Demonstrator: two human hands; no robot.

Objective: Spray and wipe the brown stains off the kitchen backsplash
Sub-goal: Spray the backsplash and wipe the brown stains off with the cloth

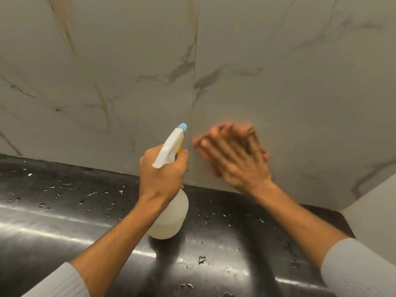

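My left hand (161, 171) grips the neck of a translucent white spray bottle (171, 217) with a white trigger head and blue nozzle (182, 126). The nozzle points up at the marble-look backsplash (278, 82), just left of the tile joint. My right hand (233, 155) lies flat with straight fingers against the backsplash right of the joint, low near the counter. It is motion-blurred, and no cloth shows under it. Brownish streaks (64, 24) run on the left tile, and another brown streak (105, 108) lies lower down.
A black glossy countertop (64, 221) with scattered water droplets runs below the backsplash. A white side wall (372, 213) closes the corner at the right. Grey ribbed sleeves cover both forearms at the bottom edge.
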